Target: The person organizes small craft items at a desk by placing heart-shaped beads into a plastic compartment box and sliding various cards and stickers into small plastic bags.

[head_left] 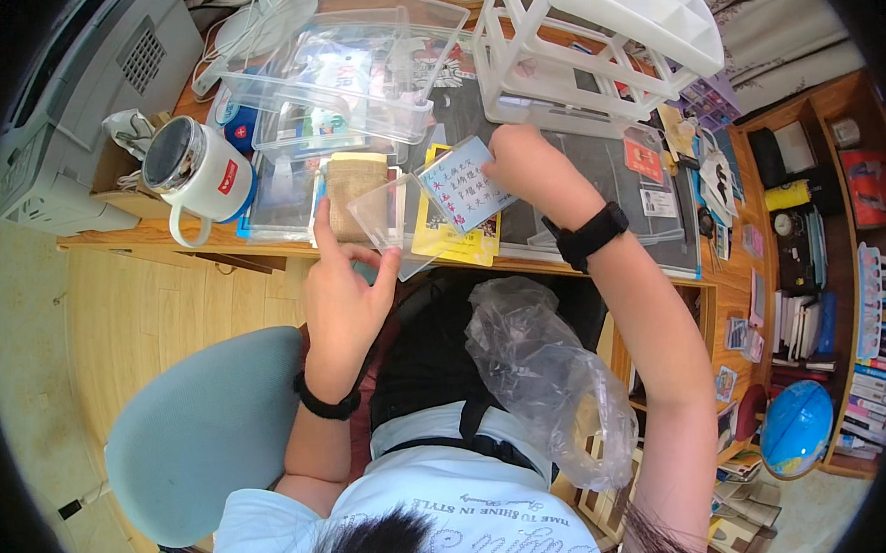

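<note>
My left hand [349, 291] pinches a clear plastic card case [372, 216] by its lower corner, thumb in front and index finger stretched upward. Held at its right edge by my right hand [532, 167] is a light blue card [455, 188] with handwriting on it. The blue card's left edge meets the clear case; whether it sits inside cannot be made out. Beneath them lies a yellow printed sheet [470, 247] at the desk's front edge. A brown woven pouch [357, 196] lies just beyond my left fingertips. My right fingertips are partly hidden behind the hand.
Clear plastic trays [355, 131] are stacked at the back left. A white drawer frame [601, 38] stands at the back right. Left are a white lidded mug [212, 173] and a grey printer [112, 84]. A crumpled clear bag [548, 371] rests on my lap.
</note>
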Action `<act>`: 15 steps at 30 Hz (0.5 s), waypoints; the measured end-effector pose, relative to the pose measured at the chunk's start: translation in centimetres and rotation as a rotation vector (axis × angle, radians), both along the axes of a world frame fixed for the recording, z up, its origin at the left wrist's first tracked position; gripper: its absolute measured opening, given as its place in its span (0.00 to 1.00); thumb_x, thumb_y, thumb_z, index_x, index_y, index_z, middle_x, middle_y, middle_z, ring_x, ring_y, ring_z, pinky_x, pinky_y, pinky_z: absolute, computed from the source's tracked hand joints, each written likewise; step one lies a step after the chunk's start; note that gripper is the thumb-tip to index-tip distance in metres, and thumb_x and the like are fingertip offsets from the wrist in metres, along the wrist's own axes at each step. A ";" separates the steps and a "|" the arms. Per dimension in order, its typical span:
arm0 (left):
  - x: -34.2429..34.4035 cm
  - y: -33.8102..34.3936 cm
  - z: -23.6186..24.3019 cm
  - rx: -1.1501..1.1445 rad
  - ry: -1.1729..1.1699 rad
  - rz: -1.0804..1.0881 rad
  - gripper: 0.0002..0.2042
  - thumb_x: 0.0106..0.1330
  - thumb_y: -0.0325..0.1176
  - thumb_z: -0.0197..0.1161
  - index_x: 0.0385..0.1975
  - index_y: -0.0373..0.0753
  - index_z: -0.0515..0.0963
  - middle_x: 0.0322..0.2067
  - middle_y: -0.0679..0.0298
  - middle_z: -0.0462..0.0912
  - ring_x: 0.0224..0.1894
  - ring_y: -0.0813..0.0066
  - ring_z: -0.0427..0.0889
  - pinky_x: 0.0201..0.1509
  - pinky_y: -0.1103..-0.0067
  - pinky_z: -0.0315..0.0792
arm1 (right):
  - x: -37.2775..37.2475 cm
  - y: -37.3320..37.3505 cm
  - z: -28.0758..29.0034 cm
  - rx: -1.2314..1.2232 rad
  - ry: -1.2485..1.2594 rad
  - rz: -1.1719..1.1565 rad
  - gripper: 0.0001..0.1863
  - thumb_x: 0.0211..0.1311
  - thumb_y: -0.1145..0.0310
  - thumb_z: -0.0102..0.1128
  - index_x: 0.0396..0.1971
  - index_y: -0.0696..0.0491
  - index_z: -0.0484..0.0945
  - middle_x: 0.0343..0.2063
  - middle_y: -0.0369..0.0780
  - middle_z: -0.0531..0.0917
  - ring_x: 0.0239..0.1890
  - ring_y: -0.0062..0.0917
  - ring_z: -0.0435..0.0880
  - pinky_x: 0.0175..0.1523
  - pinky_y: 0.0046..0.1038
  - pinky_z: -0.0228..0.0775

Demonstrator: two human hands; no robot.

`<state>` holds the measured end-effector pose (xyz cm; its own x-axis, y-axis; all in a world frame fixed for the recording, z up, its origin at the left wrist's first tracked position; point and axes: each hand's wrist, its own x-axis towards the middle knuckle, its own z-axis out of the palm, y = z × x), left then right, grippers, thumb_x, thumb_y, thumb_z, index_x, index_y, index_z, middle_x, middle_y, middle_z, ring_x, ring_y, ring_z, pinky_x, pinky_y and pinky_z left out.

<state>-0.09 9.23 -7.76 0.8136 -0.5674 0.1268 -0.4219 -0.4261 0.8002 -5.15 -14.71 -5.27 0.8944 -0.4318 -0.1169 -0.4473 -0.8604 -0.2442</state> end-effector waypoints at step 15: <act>-1.3 -2.9 0.3 -0.403 0.092 -0.179 0.34 0.55 0.26 0.61 0.61 0.33 0.51 0.44 0.52 0.75 0.40 0.66 0.78 0.35 0.78 0.73 | 0.1 1.9 -0.1 -0.126 -0.011 0.090 0.05 0.47 0.77 0.55 0.24 0.63 0.77 0.27 0.52 0.79 0.33 0.44 0.80 0.38 0.36 0.74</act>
<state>-1.44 6.29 -7.47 0.7257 -0.6202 0.2980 -0.3799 -0.0001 0.9250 -5.10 -12.79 -5.37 0.9310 -0.3606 -0.0569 -0.3651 -0.9209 -0.1366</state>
